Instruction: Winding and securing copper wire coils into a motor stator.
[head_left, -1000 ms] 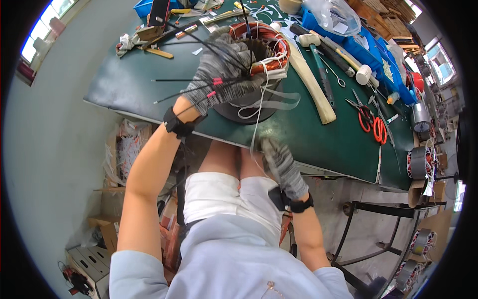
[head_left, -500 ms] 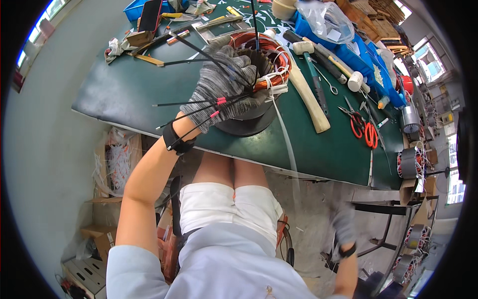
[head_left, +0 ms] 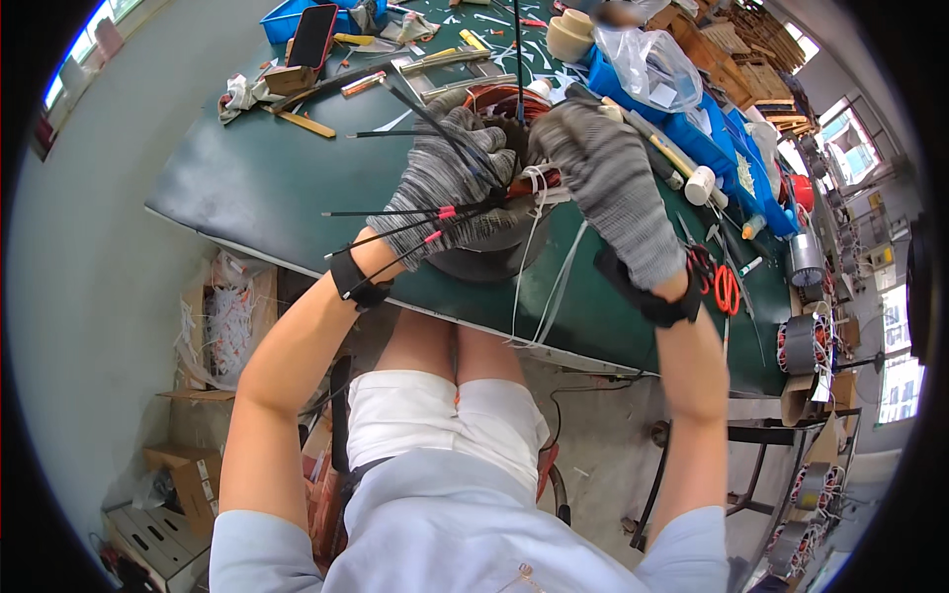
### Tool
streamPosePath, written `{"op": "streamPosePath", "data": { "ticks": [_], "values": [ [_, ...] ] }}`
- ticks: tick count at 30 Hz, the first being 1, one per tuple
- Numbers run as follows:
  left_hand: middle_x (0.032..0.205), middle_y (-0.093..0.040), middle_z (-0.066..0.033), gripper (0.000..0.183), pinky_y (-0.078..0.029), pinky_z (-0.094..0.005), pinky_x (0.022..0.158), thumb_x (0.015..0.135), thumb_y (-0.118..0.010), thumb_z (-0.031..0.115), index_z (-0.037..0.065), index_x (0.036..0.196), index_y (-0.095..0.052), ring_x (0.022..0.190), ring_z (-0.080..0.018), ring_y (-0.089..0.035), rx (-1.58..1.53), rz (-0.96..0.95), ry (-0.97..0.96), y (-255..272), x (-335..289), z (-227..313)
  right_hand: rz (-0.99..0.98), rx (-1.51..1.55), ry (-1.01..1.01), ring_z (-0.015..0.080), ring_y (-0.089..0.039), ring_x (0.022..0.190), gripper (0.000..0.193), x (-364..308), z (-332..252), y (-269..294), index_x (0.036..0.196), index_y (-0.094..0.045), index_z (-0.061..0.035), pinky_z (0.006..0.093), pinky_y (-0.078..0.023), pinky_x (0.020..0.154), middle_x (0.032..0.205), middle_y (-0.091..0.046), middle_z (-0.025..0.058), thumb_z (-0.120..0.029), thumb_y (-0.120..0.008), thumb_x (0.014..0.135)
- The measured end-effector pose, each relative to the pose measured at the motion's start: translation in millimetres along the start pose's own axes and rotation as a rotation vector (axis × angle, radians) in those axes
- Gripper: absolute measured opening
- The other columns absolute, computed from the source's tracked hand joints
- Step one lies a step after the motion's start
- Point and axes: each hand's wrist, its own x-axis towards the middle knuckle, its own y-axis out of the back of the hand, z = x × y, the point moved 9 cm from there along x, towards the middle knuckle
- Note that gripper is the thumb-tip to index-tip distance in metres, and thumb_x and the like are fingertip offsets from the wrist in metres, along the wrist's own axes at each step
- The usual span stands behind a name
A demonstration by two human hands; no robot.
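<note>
A motor stator with copper windings [head_left: 494, 97] stands on a dark round base [head_left: 489, 259] at the table's near edge. Wrapped around its left side is my left hand [head_left: 450, 178], in a grey knit glove, closed on it. Several black leads with pink marks [head_left: 445, 211] fan out past that hand. My right hand [head_left: 608, 178], gloved the same way, is over the stator's right side with curled fingers, slightly blurred. A white lacing cord [head_left: 518, 267] hangs from the winding's front, loops below the table edge and runs up under my right hand; its end is hidden.
On the green table [head_left: 267, 178] lie red-handled scissors [head_left: 727, 289], a white-ended mallet [head_left: 700, 185] and a wooden stick [head_left: 306, 125]. Blue bins [head_left: 682, 124] with plastic bags line the right. A phone [head_left: 312, 36] leans at the back left. More stators [head_left: 806, 341] stand far right.
My right hand has risen from low on the right, beside the table, to the stator. The cord, earlier stretched downward, now hangs in a slack loop. My left hand keeps its hold.
</note>
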Motion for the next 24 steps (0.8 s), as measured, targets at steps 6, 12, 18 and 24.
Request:
{"op": "streamPosePath", "data": {
  "ticks": [6,12,18,24],
  "values": [
    [0.088,-0.06,-0.0063,0.032,-0.03,-0.0454,0.099,0.063,-0.064,0.04,0.012,0.078,-0.062,0.095,-0.0257,-0.055,0.108,-0.04,-0.049,1.7,5.7,8.5,0.091,0.284,-0.35,0.0129,-0.057,0.069,0.023,-52.3,15.5,17.7,0.094,-0.059,-0.0008,0.0262,-0.045,0.064,0.076,-0.061,0.0056,-0.022,-0.054,0.088],
    [0.085,-0.058,-0.0062,0.033,-0.031,-0.0439,0.099,0.061,-0.064,0.04,0.012,0.077,-0.061,0.093,-0.0244,-0.055,0.151,0.032,-0.047,1.7,2.8,13.4,-0.534,0.306,-0.363,0.0311,-0.058,0.074,0.026,-21.5,47.7,-42.1,0.084,-0.061,-0.0048,0.0372,-0.046,0.071,0.077,-0.062,0.0134,-0.031,-0.058,0.083],
    [0.085,-0.056,-0.0073,0.034,-0.031,-0.0431,0.098,0.062,-0.064,0.039,0.01,0.08,-0.061,0.096,-0.0257,-0.052,0.154,0.031,-0.013,-5.7,-5.4,11.4,-0.151,0.68,-0.505,0.0135,-0.051,0.061,0.03,-29.3,18.1,2.5,0.087,-0.057,-0.002,0.0252,-0.043,0.057,0.068,-0.055,0.0056,-0.032,-0.051,0.09],
    [0.088,-0.056,-0.0097,0.033,-0.035,-0.0458,0.094,0.063,-0.065,0.03,0.007,0.085,-0.059,0.093,-0.0303,-0.052,0.107,0.038,0.019,-3.8,-6.3,14.1,-0.213,1.667,-1.076,0.004,-0.043,0.056,0.023,-128.4,-9.6,-40.7,0.099,-0.057,-0.0061,0.0168,-0.034,0.05,0.072,-0.052,-0.0016,-0.026,-0.049,0.092]
  ]
}}
